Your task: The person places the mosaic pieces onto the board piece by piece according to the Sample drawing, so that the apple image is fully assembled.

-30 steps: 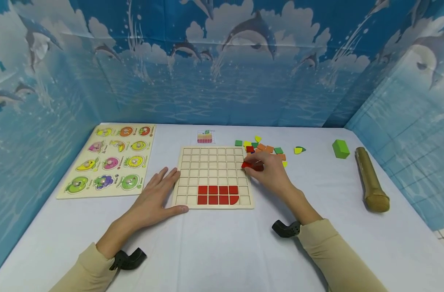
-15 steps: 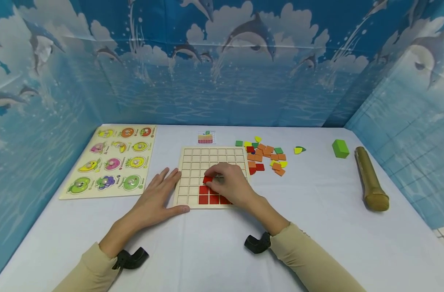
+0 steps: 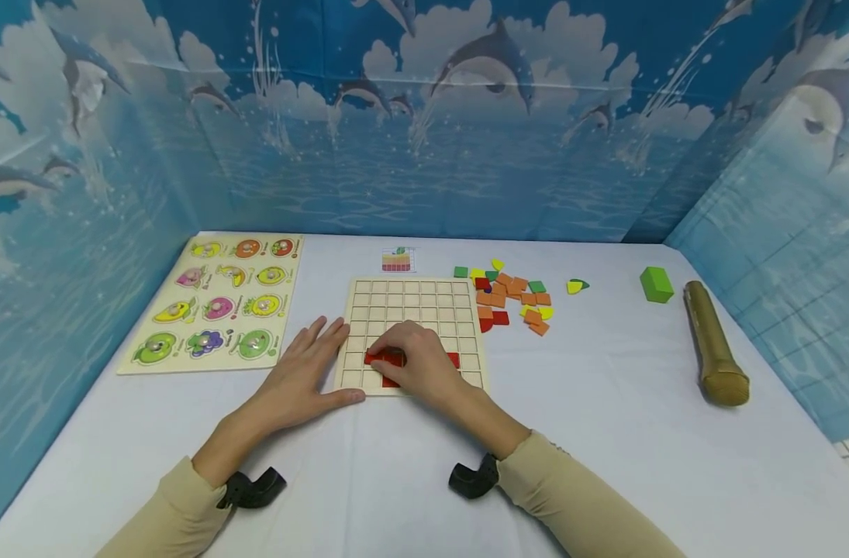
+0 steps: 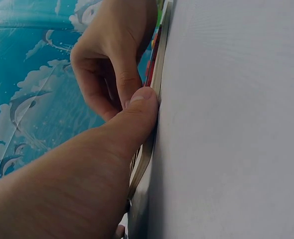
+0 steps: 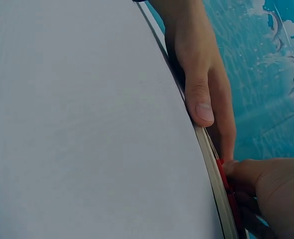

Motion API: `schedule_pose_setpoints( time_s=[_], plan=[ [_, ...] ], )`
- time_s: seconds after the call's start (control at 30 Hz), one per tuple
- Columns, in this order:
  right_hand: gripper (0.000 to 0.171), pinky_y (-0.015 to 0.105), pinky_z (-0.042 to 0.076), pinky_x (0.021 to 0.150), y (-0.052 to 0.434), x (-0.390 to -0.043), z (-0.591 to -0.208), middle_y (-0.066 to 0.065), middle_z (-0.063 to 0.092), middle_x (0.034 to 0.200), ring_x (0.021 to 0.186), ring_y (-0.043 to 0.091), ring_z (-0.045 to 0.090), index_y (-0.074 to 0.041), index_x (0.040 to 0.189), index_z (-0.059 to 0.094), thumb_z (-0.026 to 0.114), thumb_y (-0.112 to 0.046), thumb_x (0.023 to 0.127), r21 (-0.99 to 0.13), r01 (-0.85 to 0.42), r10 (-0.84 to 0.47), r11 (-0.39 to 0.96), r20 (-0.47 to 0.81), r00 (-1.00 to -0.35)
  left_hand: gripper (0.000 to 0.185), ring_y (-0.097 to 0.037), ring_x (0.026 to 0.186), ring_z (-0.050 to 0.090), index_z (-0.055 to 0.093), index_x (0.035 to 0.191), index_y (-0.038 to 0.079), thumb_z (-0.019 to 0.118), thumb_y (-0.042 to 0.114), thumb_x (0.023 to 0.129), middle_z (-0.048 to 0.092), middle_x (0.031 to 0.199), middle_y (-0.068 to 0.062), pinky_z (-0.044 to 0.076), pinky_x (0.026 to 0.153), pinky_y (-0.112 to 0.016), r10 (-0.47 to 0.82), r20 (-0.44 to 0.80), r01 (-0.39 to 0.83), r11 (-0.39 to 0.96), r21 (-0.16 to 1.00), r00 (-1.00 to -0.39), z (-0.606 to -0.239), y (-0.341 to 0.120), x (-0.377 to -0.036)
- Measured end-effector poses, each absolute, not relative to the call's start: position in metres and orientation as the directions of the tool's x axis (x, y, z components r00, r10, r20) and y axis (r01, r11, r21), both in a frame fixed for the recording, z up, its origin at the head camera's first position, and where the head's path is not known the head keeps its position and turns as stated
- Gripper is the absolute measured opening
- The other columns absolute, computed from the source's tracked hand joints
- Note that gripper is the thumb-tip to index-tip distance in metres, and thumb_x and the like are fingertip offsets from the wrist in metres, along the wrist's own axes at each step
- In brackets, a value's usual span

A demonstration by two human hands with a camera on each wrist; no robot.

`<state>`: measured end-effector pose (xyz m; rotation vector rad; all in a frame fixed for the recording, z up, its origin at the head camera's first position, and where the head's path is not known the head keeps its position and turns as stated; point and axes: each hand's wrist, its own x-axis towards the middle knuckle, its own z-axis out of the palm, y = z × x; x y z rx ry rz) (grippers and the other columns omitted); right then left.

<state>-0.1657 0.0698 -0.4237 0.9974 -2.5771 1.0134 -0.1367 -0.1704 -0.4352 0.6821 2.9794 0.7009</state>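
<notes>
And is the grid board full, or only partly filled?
Partly filled: the grid board has red tiles in its lower rows, but bare upper rows.

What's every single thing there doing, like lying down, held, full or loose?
Pale wooden square grid board: flat, partly filled
Left hand: spread, touching the board's edge
Small flat red tile: pinched at the board
Right hand: curled, pinching that tile
Loose red, orange, yellow and green flat tiles: scattered, some overlapping
Pale rectangular fruit-picture board: flat
Small rectangular picture card: flat, face up
Bright green box-shaped block: resting, untouched
Long olive-brown flared cylinder: lying down
</notes>
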Motion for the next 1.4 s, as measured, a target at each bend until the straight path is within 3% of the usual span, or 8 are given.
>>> schedule_pose_setpoints(
  time_s=[0.27,0.57,0.87,1.17,1.27,1.4],
  plan=[
    [0.01,0.028,0.055,0.082,0.068,-0.164,-0.425,-0.006,0.08,0.102,0.099,0.012,0.065,-0.017,0.101,0.084,0.085,-0.015,0.091,-0.521,-0.679,-0.535,0.517,0.423,-0.731,0.111,-0.035,0.165,0.009,0.026,0.168,0.01,0.075,0.068,0.087,0.024,0.176,-0.008,0.01,0.133,-0.058,0.411,0.104,0.414,0.806,0.423,-0.906,-0.433,-0.173,-0.136],
    [0.02,0.031,0.059,0.091,0.074,-0.163,-0.421,-0.002,0.079,0.109,0.104,0.014,0.068,-0.013,0.114,0.081,0.082,-0.016,0.094,-0.521,-0.682,-0.558,0.513,0.401,-0.727,0.111,-0.036,0.164,0.01,0.027,0.168,0.011,0.074,0.069,0.086,0.025,0.175,-0.009,0.011,0.132,-0.06,0.396,0.105,0.401,0.808,0.433,-0.912,-0.437,-0.176,-0.133],
    [0.021,0.039,0.062,0.093,0.11,-0.177,-0.411,0.0,0.078,0.112,0.105,0.018,0.071,-0.011,0.114,0.081,0.082,-0.012,0.093,-0.561,-0.616,-0.461,0.552,0.41,-0.787,0.111,-0.034,0.165,0.009,0.027,0.168,0.012,0.074,0.07,0.086,0.023,0.176,-0.007,0.011,0.132,-0.059,0.383,0.092,0.382,0.809,0.446,-0.919,-0.438,-0.174,-0.131],
    [0.024,0.042,0.058,0.077,0.167,-0.188,-0.404,0.007,0.078,0.113,0.09,0.025,0.068,-0.006,0.115,0.08,0.082,-0.009,0.091,-0.55,-0.519,-0.36,0.654,0.377,-0.853,0.112,-0.035,0.165,0.01,0.028,0.168,0.011,0.075,0.069,0.085,0.025,0.175,-0.008,0.011,0.133,-0.058,0.388,0.103,0.391,0.809,0.439,-0.916,-0.439,-0.172,-0.131],
    [0.025,0.043,0.059,0.078,0.187,-0.19,-0.402,0.01,0.077,0.112,0.088,0.027,0.067,-0.005,0.116,0.079,0.082,-0.007,0.091,-0.541,-0.475,-0.321,0.694,0.358,-0.877,0.112,-0.034,0.165,0.01,0.028,0.168,0.011,0.074,0.071,0.085,0.024,0.176,-0.007,0.011,0.133,-0.058,0.394,0.107,0.4,0.808,0.432,-0.913,-0.439,-0.171,-0.133],
    [0.027,0.048,0.062,0.086,0.21,-0.193,-0.399,0.013,0.077,0.113,0.097,0.03,0.07,-0.004,0.118,0.079,0.081,-0.004,0.091,-0.508,-0.432,-0.279,0.745,0.35,-0.894,0.112,-0.034,0.165,0.01,0.028,0.168,0.01,0.074,0.07,0.085,0.024,0.176,-0.007,0.011,0.133,-0.057,0.405,0.111,0.412,0.806,0.425,-0.907,-0.437,-0.17,-0.135]
  ],
)
